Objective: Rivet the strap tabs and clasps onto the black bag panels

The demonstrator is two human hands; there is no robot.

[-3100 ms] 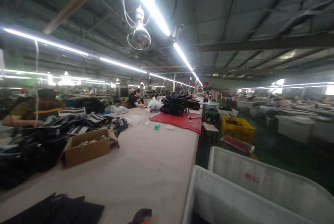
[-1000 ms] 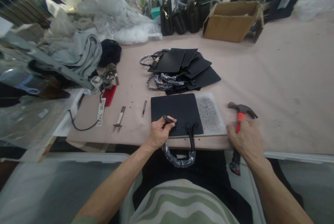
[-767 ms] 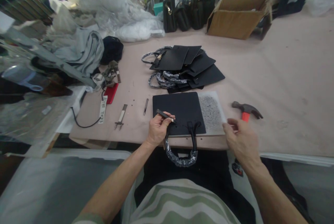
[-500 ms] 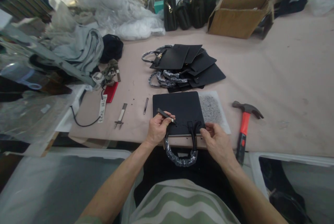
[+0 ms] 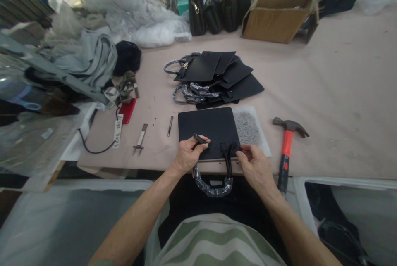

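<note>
The flat bag panel (image 5: 208, 130) at the near edge is plain black, its handle (image 5: 213, 183) black under clear, shiny wrap. Right of it lies a grey speckled mat (image 5: 249, 127). The hammer (image 5: 287, 147) further right has a red and black shaft with a dark head. The table (image 5: 335, 92) is pale pink-beige. A red card (image 5: 127, 111) lies left. The far box (image 5: 279, 15) is brown. The near shirt (image 5: 217, 241) is green-and-white striped.

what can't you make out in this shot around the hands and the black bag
Head view only:
- Tool in the left hand: curled fingers hide most of it.
- Right hand: covers the bag corner it touches.
- Hammer handle end: behind the table edge.
- Cardboard box contents: hidden by its wall.
</note>
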